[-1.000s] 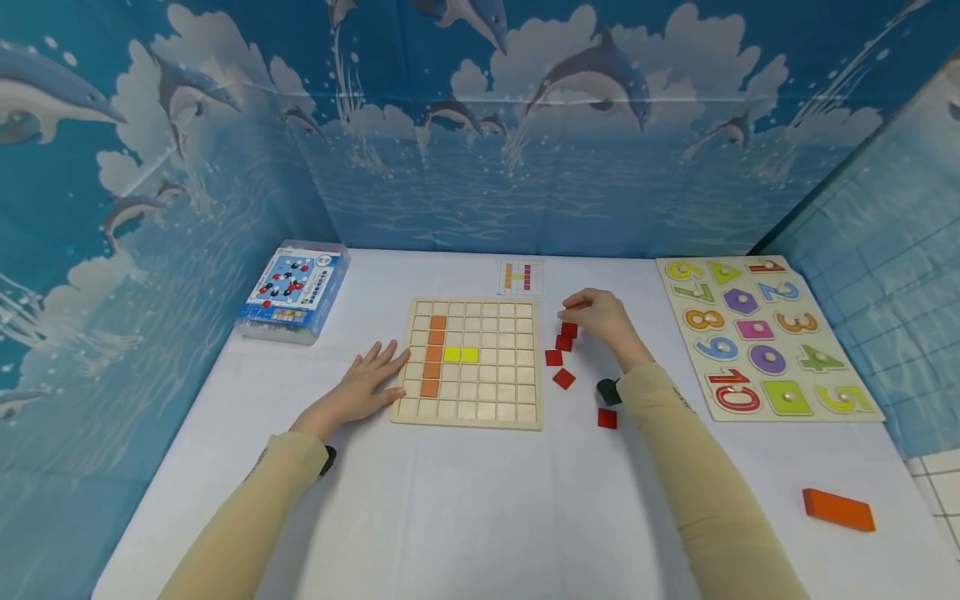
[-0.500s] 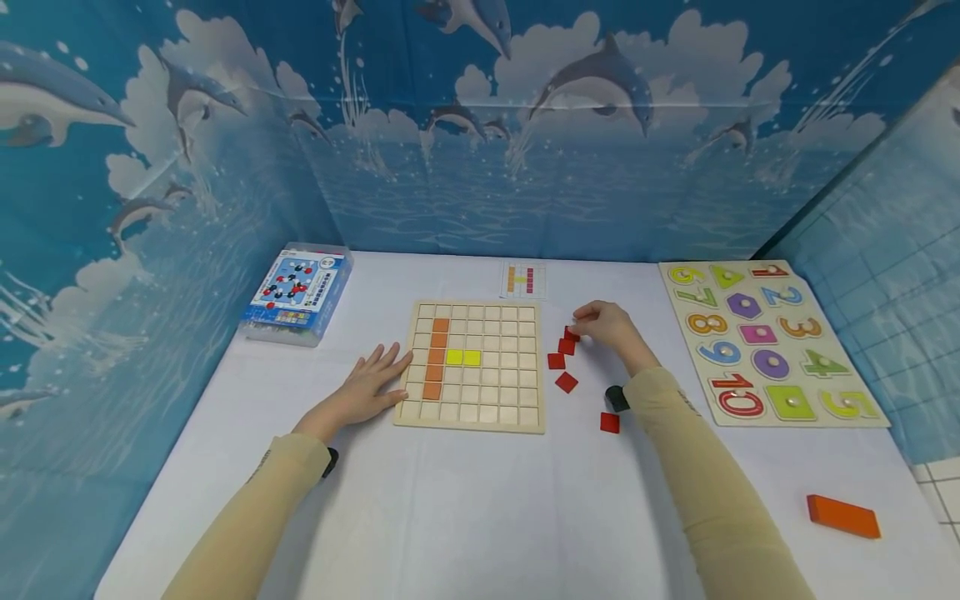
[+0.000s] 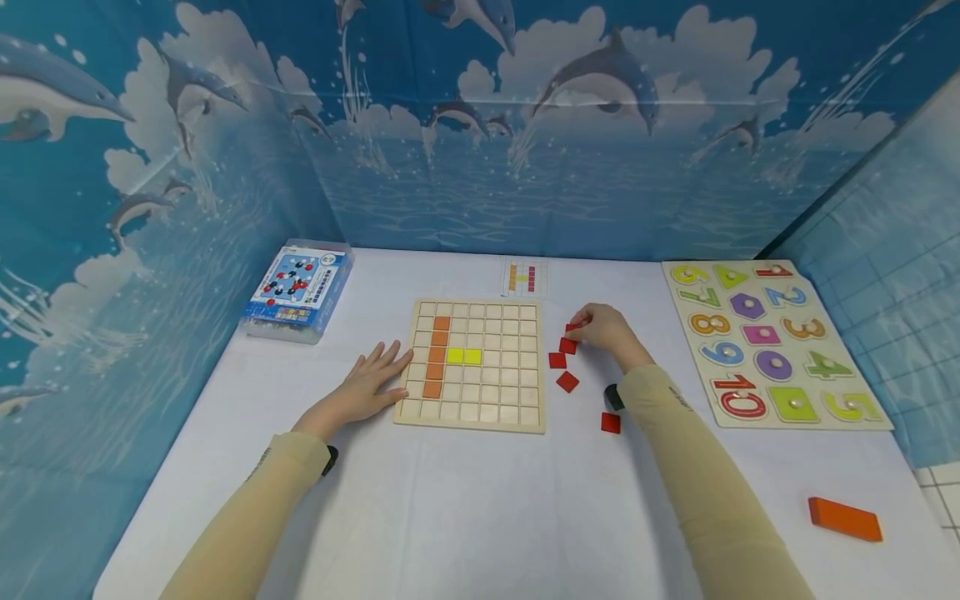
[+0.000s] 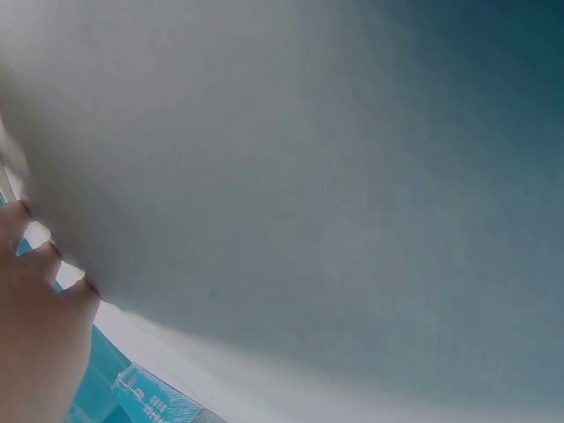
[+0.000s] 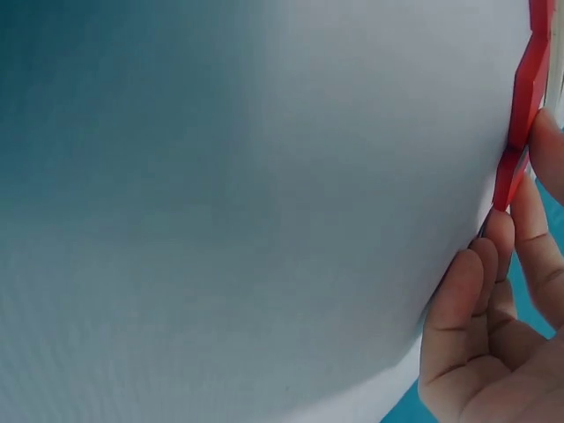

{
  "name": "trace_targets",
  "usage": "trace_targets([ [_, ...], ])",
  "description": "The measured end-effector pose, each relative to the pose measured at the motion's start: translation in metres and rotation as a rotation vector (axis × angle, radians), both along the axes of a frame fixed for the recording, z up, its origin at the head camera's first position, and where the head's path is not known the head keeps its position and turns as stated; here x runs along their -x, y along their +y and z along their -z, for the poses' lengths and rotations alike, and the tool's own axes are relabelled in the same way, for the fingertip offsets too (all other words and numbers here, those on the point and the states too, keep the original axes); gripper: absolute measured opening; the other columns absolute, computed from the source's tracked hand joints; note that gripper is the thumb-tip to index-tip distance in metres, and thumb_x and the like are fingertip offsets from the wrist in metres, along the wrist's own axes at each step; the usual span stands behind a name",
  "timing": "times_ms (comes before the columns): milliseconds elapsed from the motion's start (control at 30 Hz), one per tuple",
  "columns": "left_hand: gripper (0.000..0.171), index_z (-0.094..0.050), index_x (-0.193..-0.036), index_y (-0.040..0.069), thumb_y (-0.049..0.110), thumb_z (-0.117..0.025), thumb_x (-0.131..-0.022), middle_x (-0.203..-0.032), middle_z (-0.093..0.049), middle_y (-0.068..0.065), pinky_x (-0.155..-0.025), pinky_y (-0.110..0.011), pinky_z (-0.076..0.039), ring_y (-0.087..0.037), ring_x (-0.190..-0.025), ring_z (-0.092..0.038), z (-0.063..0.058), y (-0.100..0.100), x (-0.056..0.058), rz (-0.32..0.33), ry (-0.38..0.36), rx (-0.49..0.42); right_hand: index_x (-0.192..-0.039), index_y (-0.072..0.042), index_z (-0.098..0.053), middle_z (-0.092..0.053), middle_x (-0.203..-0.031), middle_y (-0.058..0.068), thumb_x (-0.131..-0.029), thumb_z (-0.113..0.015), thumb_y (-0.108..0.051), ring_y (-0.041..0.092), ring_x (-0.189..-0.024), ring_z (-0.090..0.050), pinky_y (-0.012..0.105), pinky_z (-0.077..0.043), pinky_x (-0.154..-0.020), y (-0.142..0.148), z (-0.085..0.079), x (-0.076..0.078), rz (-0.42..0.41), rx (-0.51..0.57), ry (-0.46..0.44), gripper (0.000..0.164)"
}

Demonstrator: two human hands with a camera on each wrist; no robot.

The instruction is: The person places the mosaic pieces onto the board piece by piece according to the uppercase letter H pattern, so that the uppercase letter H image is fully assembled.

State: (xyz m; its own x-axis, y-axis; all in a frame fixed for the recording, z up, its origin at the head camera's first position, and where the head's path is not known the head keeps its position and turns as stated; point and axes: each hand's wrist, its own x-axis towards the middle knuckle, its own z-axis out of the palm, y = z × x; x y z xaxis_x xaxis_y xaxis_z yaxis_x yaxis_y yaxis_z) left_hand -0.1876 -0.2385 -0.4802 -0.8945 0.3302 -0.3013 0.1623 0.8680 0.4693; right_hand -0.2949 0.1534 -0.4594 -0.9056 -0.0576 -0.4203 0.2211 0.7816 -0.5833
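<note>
My left hand (image 3: 366,388) lies with spread fingers at the left edge of the wooden grid board (image 3: 472,423); in the left wrist view its fingers (image 4: 48,264) reach along the white surface. On the board, several orange square tiles (image 3: 437,354) form a column, and two yellow tiles (image 3: 463,357) sit beside it. To the board's right, my right hand (image 3: 606,330) pinches the farthest red square tile (image 5: 508,178) between thumb and fingers, partly covering it. Nearer red tiles (image 3: 567,382) lie loose on the table, with another red tile (image 3: 611,423) by the right wrist.
A small pattern card (image 3: 525,278) lies behind the board. A boxed set in clear plastic (image 3: 296,292) stands at the back left. On the right lie a number puzzle board (image 3: 776,346) and an orange block (image 3: 845,519). A dolphin-print curtain (image 3: 465,183) encloses the back.
My right hand has come down slightly toward me and taken hold of the farthest red tile. My left hand stays at the board's edge. The head view has shifted slightly.
</note>
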Motion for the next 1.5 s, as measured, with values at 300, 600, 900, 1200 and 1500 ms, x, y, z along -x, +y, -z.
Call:
trace_targets([
  [300, 0.07, -0.023, -0.158, 0.016, 0.031, -0.059, -0.099, -0.166, -0.009, -0.016, -0.121, -0.061, 0.001, -0.041, -0.153, 0.001, 0.0, 0.0, 0.0, 0.003, 0.009, -0.006, -0.103, -0.001, -0.06, -0.058, -0.1, 0.014, -0.091, -0.069, -0.017, 0.025, -0.091, -0.052, 0.03, -0.047, -0.076, -0.001, 0.001, 0.005, -0.043, -0.056, 0.009, 0.022],
  [600, 0.069, -0.023, -0.158, 0.014, 0.031, -0.057, -0.1, -0.165, -0.01, -0.017, -0.121, -0.062, 0.0, -0.042, -0.152, 0.001, 0.0, 0.001, 0.001, 0.008, 0.018, -0.008, -0.109, 0.0, -0.057, -0.057, -0.101, 0.016, -0.094, -0.065, -0.015, 0.026, -0.093, -0.053, 0.03, -0.048, -0.079, -0.005, -0.003, 0.004, -0.089, -0.098, -0.029, 0.023],
  [900, 0.069, -0.024, -0.157, 0.014, 0.031, -0.057, -0.1, -0.165, -0.01, -0.018, -0.121, -0.063, -0.001, -0.042, -0.152, 0.001, -0.001, 0.001, 0.001, 0.01, 0.021, -0.004, -0.109, 0.001, -0.058, -0.057, -0.101, 0.014, -0.094, -0.064, -0.018, 0.025, -0.093, -0.052, 0.031, -0.047, -0.079, -0.002, -0.001, 0.007, -0.098, -0.087, -0.067, 0.025],
  [1200, 0.069, -0.024, -0.157, 0.013, 0.031, -0.058, -0.1, -0.165, -0.01, -0.018, -0.121, -0.063, 0.0, -0.043, -0.152, 0.001, 0.0, 0.001, -0.002, 0.015, 0.009, -0.022, -0.102, -0.004, -0.061, -0.059, -0.097, 0.011, -0.092, -0.069, -0.019, 0.024, -0.09, -0.052, 0.029, -0.045, -0.077, 0.004, -0.004, 0.005, -0.065, -0.023, -0.077, 0.02],
  [1500, 0.069, -0.025, -0.157, 0.013, 0.03, -0.058, -0.1, -0.165, -0.011, -0.019, -0.12, -0.063, 0.0, -0.044, -0.152, 0.0, -0.003, 0.001, -0.001, 0.009, 0.022, -0.019, -0.11, -0.003, -0.061, -0.066, -0.099, 0.012, -0.093, -0.068, -0.019, 0.023, -0.09, -0.064, 0.035, -0.053, -0.086, -0.003, -0.011, 0.007, 0.014, 0.148, 0.036, 0.025],
])
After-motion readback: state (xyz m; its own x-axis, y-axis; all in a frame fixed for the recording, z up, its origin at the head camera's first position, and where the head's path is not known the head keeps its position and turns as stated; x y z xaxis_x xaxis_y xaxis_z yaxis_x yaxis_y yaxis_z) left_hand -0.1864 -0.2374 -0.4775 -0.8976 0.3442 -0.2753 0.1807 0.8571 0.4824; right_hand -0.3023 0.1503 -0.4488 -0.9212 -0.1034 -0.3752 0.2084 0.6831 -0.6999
